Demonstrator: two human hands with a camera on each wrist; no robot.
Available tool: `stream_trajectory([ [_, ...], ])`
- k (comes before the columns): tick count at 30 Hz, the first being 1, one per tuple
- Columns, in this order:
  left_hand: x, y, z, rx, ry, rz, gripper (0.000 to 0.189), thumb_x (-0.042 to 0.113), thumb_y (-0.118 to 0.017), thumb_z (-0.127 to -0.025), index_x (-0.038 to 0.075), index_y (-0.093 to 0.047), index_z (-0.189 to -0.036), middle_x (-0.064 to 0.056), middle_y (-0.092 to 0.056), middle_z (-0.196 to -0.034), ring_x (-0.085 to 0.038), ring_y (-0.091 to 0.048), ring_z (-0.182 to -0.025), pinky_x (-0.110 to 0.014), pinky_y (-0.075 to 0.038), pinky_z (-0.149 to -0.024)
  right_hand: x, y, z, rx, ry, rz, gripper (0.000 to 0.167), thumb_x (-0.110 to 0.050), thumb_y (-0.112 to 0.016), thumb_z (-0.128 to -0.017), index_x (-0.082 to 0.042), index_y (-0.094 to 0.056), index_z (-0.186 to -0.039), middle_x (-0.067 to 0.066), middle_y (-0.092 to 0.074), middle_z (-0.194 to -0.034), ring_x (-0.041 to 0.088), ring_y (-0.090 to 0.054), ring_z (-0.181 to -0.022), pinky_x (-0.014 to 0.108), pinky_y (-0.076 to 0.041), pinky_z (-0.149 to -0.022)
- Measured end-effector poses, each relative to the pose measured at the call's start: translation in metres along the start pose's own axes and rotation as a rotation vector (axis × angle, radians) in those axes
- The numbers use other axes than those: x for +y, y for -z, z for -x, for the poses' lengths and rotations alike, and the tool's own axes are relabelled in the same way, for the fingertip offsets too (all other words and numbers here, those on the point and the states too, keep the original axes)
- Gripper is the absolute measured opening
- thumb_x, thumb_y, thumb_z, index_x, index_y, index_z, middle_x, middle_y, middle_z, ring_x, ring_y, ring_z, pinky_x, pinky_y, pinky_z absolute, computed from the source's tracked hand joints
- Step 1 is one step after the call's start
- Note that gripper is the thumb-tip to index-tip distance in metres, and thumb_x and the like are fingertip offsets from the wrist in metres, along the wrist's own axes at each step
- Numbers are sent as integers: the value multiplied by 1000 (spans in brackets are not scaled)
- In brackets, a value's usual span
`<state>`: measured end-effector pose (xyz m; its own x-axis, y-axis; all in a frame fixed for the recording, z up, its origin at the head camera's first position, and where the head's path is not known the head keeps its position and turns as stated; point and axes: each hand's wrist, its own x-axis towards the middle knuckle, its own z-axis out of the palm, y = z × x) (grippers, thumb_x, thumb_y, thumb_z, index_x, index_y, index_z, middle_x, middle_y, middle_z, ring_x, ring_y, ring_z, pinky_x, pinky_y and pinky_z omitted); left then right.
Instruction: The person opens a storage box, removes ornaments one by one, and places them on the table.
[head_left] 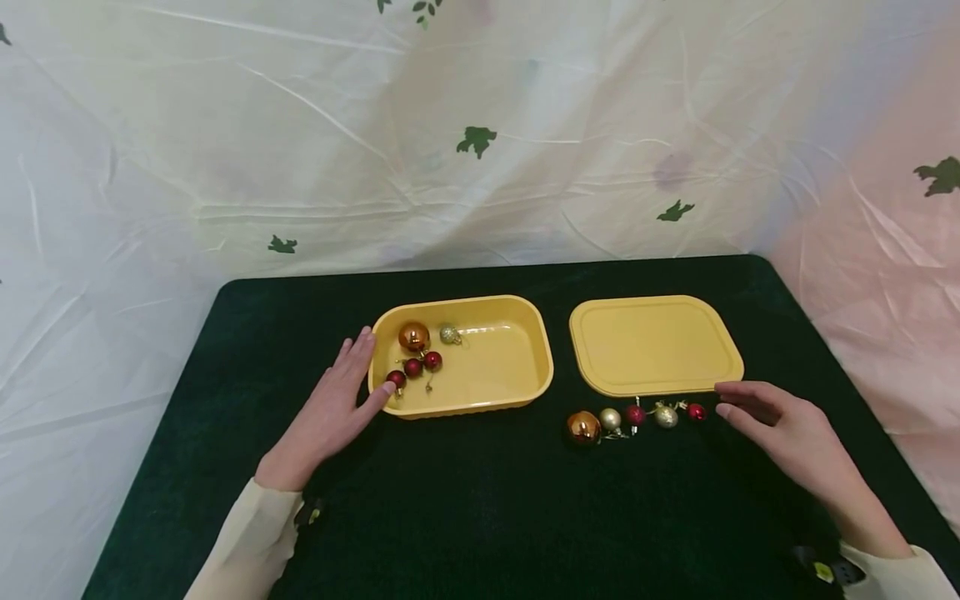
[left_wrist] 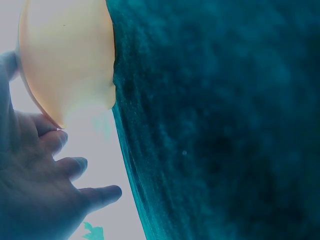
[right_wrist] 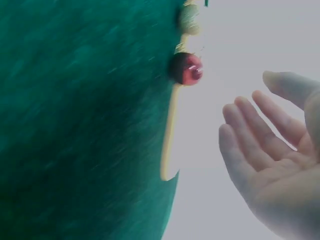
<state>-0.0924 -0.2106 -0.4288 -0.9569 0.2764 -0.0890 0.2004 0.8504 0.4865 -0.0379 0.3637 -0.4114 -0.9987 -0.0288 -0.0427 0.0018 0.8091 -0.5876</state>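
A yellow plastic box (head_left: 495,404) holds one copper Christmas bauble (head_left: 414,337), one silver glittery bauble (head_left: 449,334) and several small red ones (head_left: 412,367). My left hand (head_left: 337,408) lies along the box's left side with fingers extended, its thumb tip over the front left rim; the left wrist view has the box wall (left_wrist: 70,55) beside the fingers. On the right, my right hand (head_left: 787,433) hovers with loosely bent fingers and nothing in them, just right of a red bauble (head_left: 696,412). That bauble ends a row with a copper bauble (head_left: 583,427) at its left.
The yellow lid (head_left: 656,346) lies flat right of the box, behind the row. Between the row's ends are a pale gold bauble (head_left: 610,418), a red one (head_left: 635,415) and a silver one (head_left: 666,416). A dark green cloth (head_left: 480,500) covers the table; patterned fabric hangs behind.
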Motion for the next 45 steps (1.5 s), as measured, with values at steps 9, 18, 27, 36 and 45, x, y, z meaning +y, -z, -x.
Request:
stream_trajectory([
  [9, 0, -1, 0, -2, -2, 8, 86, 55, -47, -106, 19, 0, -168, -6, 0, -175, -36, -1, -159, -64, -14, -124, -35, 3, 4, 142, 112, -87, 24, -25, -68, -103, -15, -73, -125, -12, -71, -115, -16, -56, -99, -1, -43, -80],
  [18, -1, -1, 0, -2, 0, 6, 86, 54, -49, -106, 18, 0, -168, -6, 0, -175, -37, -1, -159, -64, -14, -124, -77, -9, 3, 150, 200, -163, 24, -18, -69, -102, -21, -74, -125, -4, -73, -120, -8, -60, -107, 1, -41, -90],
  [27, -1, 0, 0, -12, -4, 20, 83, 54, -45, -108, 20, 1, -168, -6, 0, -174, -37, -1, -159, -64, -12, -124, -119, -24, -2, 130, 329, -211, 27, -12, -70, -100, -25, -74, -124, -7, -71, -123, 0, -62, -110, 7, -45, -89],
  [36, -14, 6, -1, 1, -88, 100, 62, 34, -38, -114, 16, -13, -167, -7, -10, -174, -36, -4, -159, -60, -10, -126, -162, -41, -18, 46, 406, -210, 25, -22, -73, -100, -24, -74, -125, -10, -70, -125, 9, -64, -117, 23, -50, -100],
  [45, -19, 5, -2, 31, -136, 115, 58, 30, -38, -114, 14, -19, -167, -7, -13, -173, -31, -7, -160, -57, -10, -127, -197, -67, -38, -58, 496, -274, 28, -22, -74, -98, -16, -73, -125, -5, -70, -125, 14, -65, -117, 48, -54, -102],
])
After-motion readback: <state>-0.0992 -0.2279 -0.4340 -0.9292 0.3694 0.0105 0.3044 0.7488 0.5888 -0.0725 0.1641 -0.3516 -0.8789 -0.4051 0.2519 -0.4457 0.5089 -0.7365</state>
